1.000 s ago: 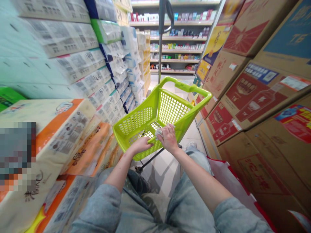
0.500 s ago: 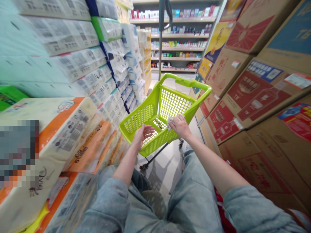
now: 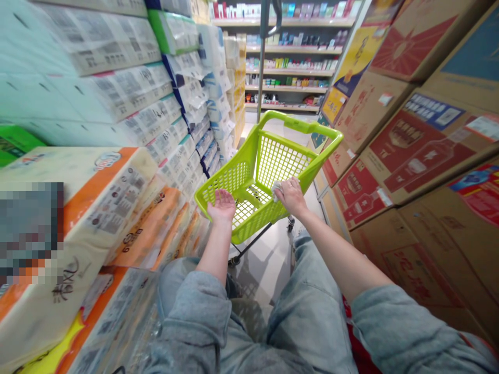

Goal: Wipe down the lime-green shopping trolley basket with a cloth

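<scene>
In front of my knees stands a lime-green shopping cart (image 3: 286,153) with a perforated plastic basket. Its basket holds no goods that I can see. My right hand (image 3: 290,196) is closed around a crumpled whitish cloth (image 3: 276,190) at the basket's near right rim; the fingers partly hide the cloth. Palm upward, my left hand (image 3: 222,205) is held over the near left edge of the basket, fingers extended and nothing in it. Whether its wrist touches the rim I cannot tell.
Stacked packs of paper tissue (image 3: 156,98) line the left side, with orange-trimmed packs (image 3: 128,187) close beside me. Printed cardboard boxes (image 3: 424,145) form a wall on the right. Behind the cart rise a dark metal pole (image 3: 262,67) and shelves of small goods (image 3: 296,72).
My left hand has turned from sideways to palm up and shifted slightly left. The right hand with the cloth has moved slightly right along the rim. The view has tilted down a little.
</scene>
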`<state>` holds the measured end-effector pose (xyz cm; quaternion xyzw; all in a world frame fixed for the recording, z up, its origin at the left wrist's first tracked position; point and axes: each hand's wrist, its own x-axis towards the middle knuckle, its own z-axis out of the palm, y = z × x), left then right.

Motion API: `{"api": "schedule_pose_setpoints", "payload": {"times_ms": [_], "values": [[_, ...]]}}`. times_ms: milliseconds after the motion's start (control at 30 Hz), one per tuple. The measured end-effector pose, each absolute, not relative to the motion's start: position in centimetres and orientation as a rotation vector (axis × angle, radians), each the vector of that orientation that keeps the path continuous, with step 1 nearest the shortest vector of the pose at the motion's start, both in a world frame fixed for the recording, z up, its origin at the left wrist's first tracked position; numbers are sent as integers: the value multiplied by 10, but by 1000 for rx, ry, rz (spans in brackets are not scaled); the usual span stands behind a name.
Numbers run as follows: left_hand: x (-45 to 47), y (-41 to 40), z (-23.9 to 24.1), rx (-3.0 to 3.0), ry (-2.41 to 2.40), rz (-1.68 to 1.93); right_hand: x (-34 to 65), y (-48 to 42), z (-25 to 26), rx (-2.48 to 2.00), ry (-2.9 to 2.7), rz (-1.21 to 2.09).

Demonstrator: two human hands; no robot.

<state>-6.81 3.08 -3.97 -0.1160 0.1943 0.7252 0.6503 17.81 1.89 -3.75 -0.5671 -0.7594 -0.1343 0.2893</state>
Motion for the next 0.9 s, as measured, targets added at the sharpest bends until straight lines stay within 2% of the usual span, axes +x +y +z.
{"api": "schedule_pose_setpoints", "payload": {"times_ms": [200, 467, 667, 900], "values": [[-71, 25, -54, -350, 521, 1628, 175, 20, -39, -1513, -2035, -373], [-73, 27, -51, -344, 515, 1640, 173, 18, -43, -1460, -1955, -321], [-78, 26, -53, -341, 508, 1671, 134, -10, -59, -1420, -1827, -244], [-85, 25, -56, -262, 540, 1648, 126, -26, -56, -1312, -2047, -173]]}}
